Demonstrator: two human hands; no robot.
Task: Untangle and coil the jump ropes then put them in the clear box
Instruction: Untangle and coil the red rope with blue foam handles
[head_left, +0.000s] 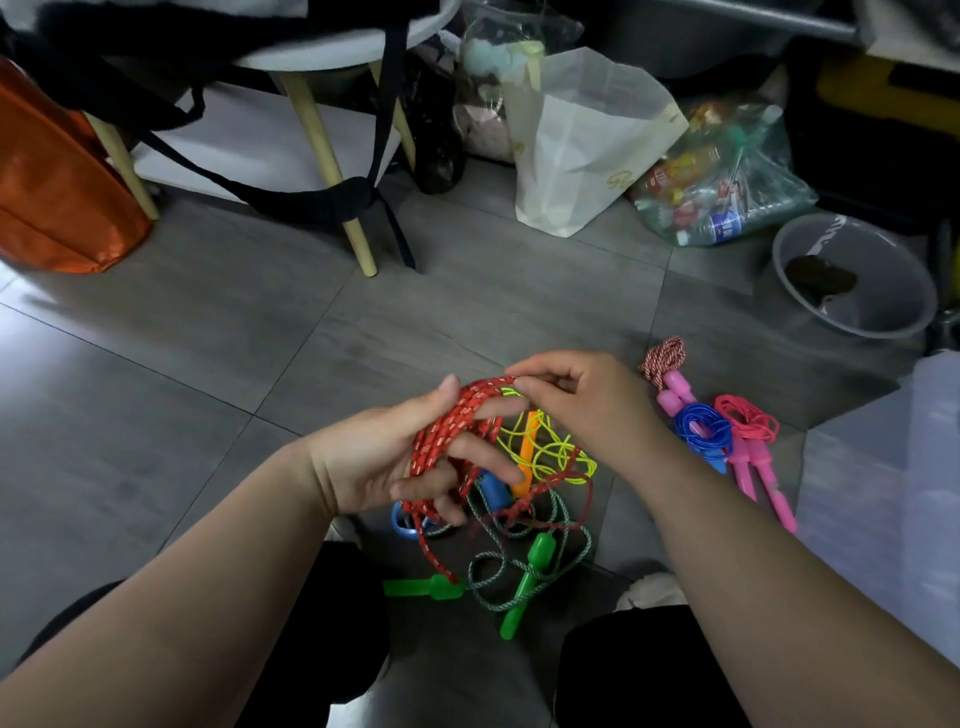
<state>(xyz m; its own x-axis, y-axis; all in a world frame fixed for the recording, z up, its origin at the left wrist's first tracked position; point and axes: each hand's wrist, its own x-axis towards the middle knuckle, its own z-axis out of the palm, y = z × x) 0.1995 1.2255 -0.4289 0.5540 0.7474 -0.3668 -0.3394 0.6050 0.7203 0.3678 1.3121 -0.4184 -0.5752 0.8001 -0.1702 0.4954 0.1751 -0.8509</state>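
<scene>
Grey tiled floor (208, 338), seen from above, with a loose tangle (524, 519) of jump ropes lying between two dark-clad knees. In the tangle: a thin yellow rope (558, 449), an orange handle (527, 452), a blue handle (493, 488), a green-and-white cord (485, 569) and two green handles (524, 587).

Just above the tangle, left hand (384, 462) palm up, fingers partly curled, wound round with several turns of the red rope (452, 421). One end of that rope trailing down into the tangle. Right hand (587, 400) beside it, thumb and fingertips pinching the top turn of the red rope.

Right of the tangle, ropes already bundled: a blue coil (701, 426), a pink coil (745, 418) with long pink handles (763, 483), and a red-and-white cord (662, 358).

Further right of the tangle, clear box (883, 493), cut off by the frame edge.

Well beyond the tangle: grey basin (852, 280), white paper bag (582, 145) with a small gold mark too small to read, a greenish plastic bag (727, 176) of bottles with blurred labels, a stool (311, 135) and an orange bag (57, 182).
</scene>
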